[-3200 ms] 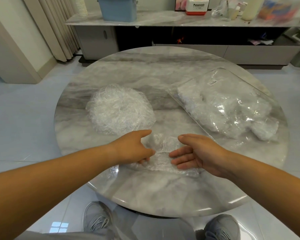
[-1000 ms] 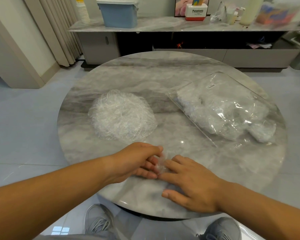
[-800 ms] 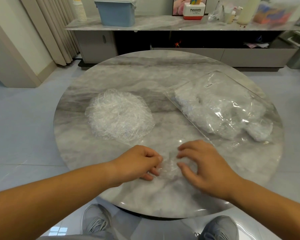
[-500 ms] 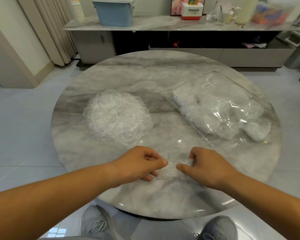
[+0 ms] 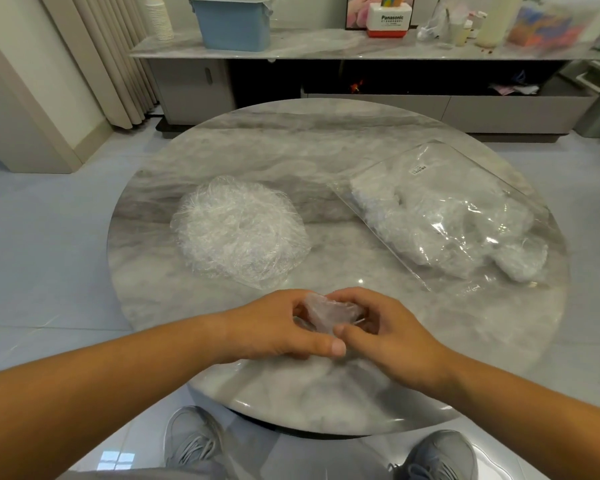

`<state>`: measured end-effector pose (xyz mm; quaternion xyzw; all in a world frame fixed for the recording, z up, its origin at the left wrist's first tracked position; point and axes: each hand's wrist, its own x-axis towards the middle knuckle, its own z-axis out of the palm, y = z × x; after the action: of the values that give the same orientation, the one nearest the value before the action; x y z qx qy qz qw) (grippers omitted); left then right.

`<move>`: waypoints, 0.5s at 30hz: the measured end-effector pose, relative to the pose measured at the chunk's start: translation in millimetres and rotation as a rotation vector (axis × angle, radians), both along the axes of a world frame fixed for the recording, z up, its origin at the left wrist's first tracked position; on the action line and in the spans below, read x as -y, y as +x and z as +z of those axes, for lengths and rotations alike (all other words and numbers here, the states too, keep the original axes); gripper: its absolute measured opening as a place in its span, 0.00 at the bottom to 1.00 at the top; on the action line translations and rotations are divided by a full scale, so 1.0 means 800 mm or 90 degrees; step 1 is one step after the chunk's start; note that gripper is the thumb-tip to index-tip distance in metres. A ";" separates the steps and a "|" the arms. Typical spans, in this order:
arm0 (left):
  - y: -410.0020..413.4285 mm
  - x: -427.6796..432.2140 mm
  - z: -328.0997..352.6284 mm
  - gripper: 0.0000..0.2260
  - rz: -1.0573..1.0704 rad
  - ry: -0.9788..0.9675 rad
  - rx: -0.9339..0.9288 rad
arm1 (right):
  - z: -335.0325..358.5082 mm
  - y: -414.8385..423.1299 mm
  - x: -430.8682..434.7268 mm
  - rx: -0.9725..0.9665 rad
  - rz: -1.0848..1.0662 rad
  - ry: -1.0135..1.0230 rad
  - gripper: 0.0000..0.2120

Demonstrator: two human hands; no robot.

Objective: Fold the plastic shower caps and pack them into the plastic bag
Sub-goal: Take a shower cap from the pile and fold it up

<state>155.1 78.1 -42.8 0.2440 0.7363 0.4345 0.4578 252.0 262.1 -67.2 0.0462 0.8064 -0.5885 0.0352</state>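
- Both hands met at the near edge of the round marble table (image 5: pixel 291 150), bunched around one small folded shower cap (image 5: pixel 326 315).
- Left hand (image 5: pixel 274 327): fingers curled in over the cap's left side, thumb stretched out underneath toward the other hand. So closed round the cap, not flat.
- Right hand (image 5: pixel 392 337): fingers hooked over the top right of the cap, thumb tucked in against its lower edge, pretty much touching the left thumb. Gripping it too.
- The cap was a crumpled, clear little wad between the two hands. Couldn't tell if it sat on the tabletop or just above it.
- The pile of loose shower caps (image 5: pixel 238 233) lay left of centre on the table, well apart from both hands.
- The plastic bag (image 5: pixel 444 216) lay flat on the right side, with white scrunched caps inside it, and neither hand touched it.
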 end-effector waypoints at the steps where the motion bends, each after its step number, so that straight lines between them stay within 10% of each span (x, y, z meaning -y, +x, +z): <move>1: -0.001 0.002 0.000 0.28 -0.010 0.003 0.000 | 0.000 0.004 0.000 0.014 0.020 -0.019 0.17; 5: -0.009 0.009 -0.006 0.47 0.035 -0.019 0.025 | -0.003 0.016 -0.007 0.001 0.176 0.174 0.25; 15: -0.020 0.008 0.005 0.29 0.177 0.053 0.169 | -0.020 0.016 -0.007 -0.171 0.315 0.554 0.28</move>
<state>139.1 72.0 -38.7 0.0997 0.6774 0.5520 0.4758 264.5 267.8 -83.5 -0.2114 0.9608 -0.1731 0.0474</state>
